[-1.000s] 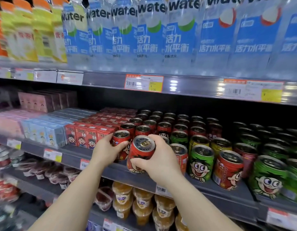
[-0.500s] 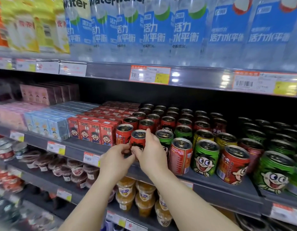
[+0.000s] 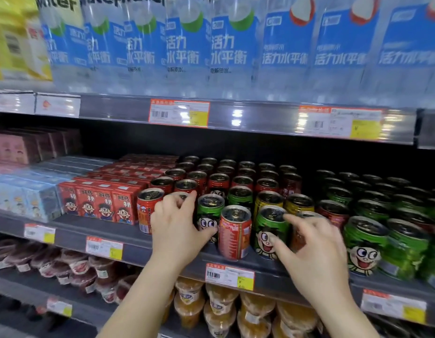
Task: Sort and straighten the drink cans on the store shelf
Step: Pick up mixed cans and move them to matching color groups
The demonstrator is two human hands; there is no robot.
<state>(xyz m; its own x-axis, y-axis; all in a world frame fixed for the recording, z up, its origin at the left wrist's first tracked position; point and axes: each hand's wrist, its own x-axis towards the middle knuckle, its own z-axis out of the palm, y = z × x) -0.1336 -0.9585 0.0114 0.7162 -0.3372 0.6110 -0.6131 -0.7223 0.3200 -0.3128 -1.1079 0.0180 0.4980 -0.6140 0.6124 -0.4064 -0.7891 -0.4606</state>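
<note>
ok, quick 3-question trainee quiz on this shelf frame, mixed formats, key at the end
1. True or false: the left hand rests on a can in the front row of the can shelf.
2. Multiple choice: the front red can with its text panel facing out stands between A) two green cans, B) two yellow cans, C) two milk cartons.
3. Fill in: right of the red milk cartons stands a ___ can.

Key
1. True; a can top shows at its fingertips.
2. A: a green can on its left, another green can on its right, near the right hand.
3. red
</note>
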